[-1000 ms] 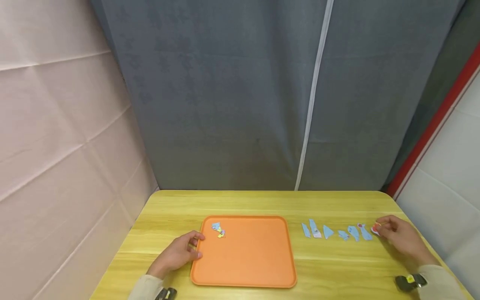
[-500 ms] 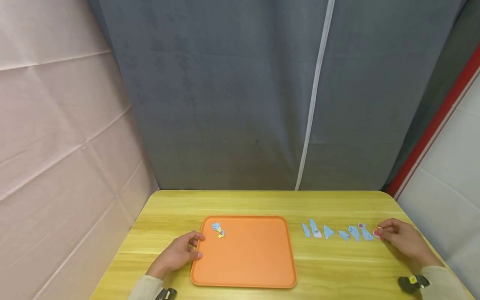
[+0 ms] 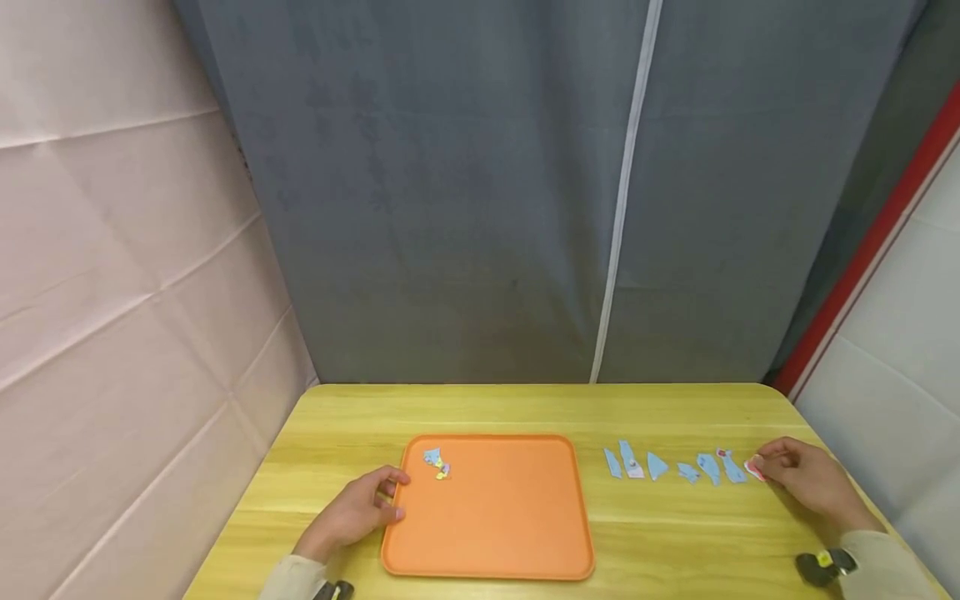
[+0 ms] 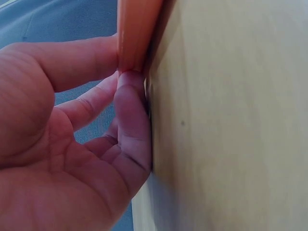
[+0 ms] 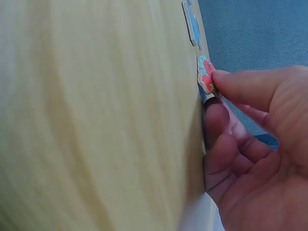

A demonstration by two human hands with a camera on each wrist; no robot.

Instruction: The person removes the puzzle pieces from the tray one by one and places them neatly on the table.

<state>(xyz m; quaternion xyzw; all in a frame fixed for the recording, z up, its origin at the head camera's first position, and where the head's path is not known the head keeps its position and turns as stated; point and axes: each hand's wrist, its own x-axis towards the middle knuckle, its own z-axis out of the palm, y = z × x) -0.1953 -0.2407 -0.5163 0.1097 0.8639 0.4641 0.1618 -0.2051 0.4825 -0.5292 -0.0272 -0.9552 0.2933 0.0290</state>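
At the right end of a row of pieces, my right hand (image 3: 806,482) pinches a small red, white and light-blue puzzle piece (image 5: 206,74) between thumb and fingers, close over the table. Beside that piece, to its left, lies a blue puzzle piece (image 3: 731,467) with a red spot. My left hand (image 3: 356,510) grips the left rim of an orange tray (image 3: 487,575), thumb over the edge and a curled finger under it in the left wrist view. Joined blue and yellow pieces (image 3: 435,462) lie in the tray's upper left corner.
Several other blue puzzle pieces (image 3: 656,467) lie spread between the tray and my right hand. The wooden table (image 3: 675,542) ends at a grey curtain (image 3: 450,250), with a pale cloth wall (image 3: 135,333) on the left and a white one (image 3: 900,358) on the right.
My right hand has shifted slightly right with the red piece, which now sits a little farther from the neighbouring blue piece. My left hand and the tray look unchanged.
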